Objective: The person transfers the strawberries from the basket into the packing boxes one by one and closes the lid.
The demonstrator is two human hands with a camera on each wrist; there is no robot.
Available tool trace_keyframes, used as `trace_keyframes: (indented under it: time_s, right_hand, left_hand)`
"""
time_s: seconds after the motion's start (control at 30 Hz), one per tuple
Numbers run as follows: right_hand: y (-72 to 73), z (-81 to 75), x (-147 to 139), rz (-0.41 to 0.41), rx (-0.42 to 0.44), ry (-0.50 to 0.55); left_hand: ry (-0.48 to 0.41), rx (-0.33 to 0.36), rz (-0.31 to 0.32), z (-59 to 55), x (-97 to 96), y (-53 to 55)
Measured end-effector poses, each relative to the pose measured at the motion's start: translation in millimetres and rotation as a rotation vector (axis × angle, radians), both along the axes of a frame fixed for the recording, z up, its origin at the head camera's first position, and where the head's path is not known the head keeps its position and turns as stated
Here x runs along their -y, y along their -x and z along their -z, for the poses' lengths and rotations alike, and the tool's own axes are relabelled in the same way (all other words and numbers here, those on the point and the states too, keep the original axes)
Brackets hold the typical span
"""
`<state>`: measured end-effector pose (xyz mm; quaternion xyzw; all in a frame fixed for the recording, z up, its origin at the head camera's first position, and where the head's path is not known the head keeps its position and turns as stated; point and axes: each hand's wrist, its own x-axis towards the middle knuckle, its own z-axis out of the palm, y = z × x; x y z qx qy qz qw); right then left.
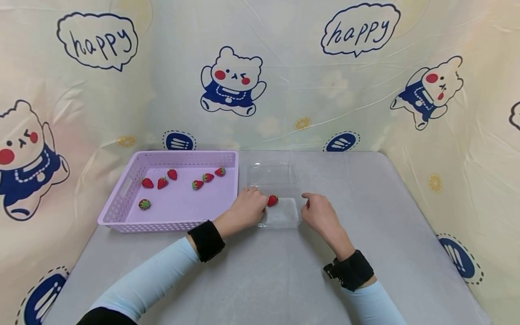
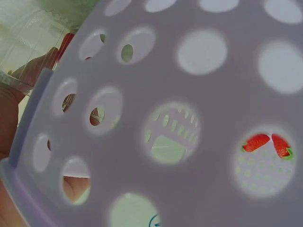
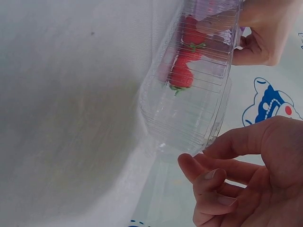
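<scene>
Winking bears (image 1: 232, 81) wave from the pale cloth (image 1: 284, 131) hung behind a grey table (image 1: 260, 280), where a person in blue sleeves works with both hands. Between the two hands sits a see-through box (image 1: 288, 214), with its long way running from the person toward the cloth and its lid part (image 1: 270, 174) laid back on the far side. One strawberry (image 1: 272, 200) lies in the near part of the box, just to the right of the left hand (image 1: 246, 210), so that hand is the closer one to it. Another strawberry (image 3: 190, 30) is right at the left hand's fingers, which bend down into the box; they seem to touch it, but I can't tell if they pinch it. The right hand (image 1: 322, 214) is by the other side of the box, its fingers loosely bent with a small gap at the thumb. It looks to hold nothing, and I can't tell if its tips touch the plastic. Off to the left of the left hand, seven more strawberries (image 1: 162, 183) lie spread out in a purple basket (image 1: 174, 208) full of little holes.
</scene>
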<state>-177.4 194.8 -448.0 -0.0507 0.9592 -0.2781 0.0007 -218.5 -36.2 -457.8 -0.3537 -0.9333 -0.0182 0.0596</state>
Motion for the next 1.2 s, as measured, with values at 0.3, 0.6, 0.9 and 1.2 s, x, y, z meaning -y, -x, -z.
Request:
trace_keyframes:
  time_s: [0.3, 0.6, 0.9, 1.2]
  right_hand:
    - [1.5, 0.6, -0.3, -0.010, -0.006, -0.020]
    - [0.8, -0.2, 0.5, 0.005, 0.014, -0.018]
    - [-0.3, 1.1, 0.7, 0.006, 0.006, -0.001]
    - [0.6, 0.3, 0.6, 0.014, 0.009, -0.006]
  left_hand:
    - [-0.040, 0.033, 0.005, -2.7, 1.1, 0.6]
    - [-0.097, 0.030, 0.041, -8.4, 1.4, 2.4]
    - [-0.113, 0.073, 0.026, -18.2, 1.6, 0.7]
    - [-0.137, 0.105, 0.020, -26.9, -0.1, 2.7]
